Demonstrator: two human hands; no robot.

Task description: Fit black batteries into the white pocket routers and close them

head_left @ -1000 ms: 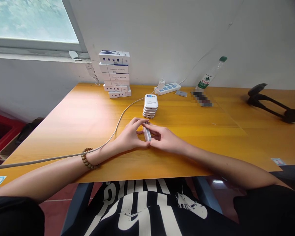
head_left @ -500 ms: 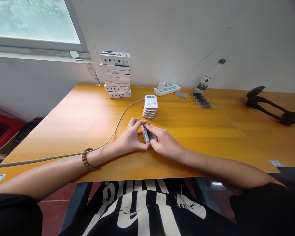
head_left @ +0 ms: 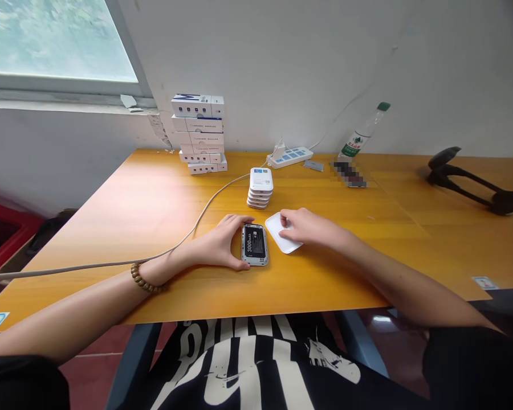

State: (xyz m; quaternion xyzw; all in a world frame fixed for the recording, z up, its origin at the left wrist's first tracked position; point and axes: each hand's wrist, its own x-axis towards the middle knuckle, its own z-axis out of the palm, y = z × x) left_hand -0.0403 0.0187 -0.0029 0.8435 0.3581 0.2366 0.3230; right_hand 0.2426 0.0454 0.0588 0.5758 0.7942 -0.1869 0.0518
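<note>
A small device (head_left: 255,245) lies flat on the orange table (head_left: 154,210) with its back off, showing a black battery. My left hand (head_left: 222,246) curls round its left side, thumb and fingers touching its edge. A white back cover (head_left: 282,236) rests on the table just right of the device. My right hand (head_left: 310,226) lies on that cover's far end, fingers pressed down on it. A stack of several white devices (head_left: 260,188) stands just beyond both hands.
A pile of white boxes (head_left: 199,134) stands by the wall at the back. A white cable (head_left: 188,236) runs from the table's left edge to a power strip (head_left: 291,156). A plastic bottle (head_left: 361,136) and a black handheld scanner (head_left: 474,179) lie to the right.
Both hands held the device on its edge, pinched together. Now the device lies flat and open, and my right hand has carried the white cover off to the right.
</note>
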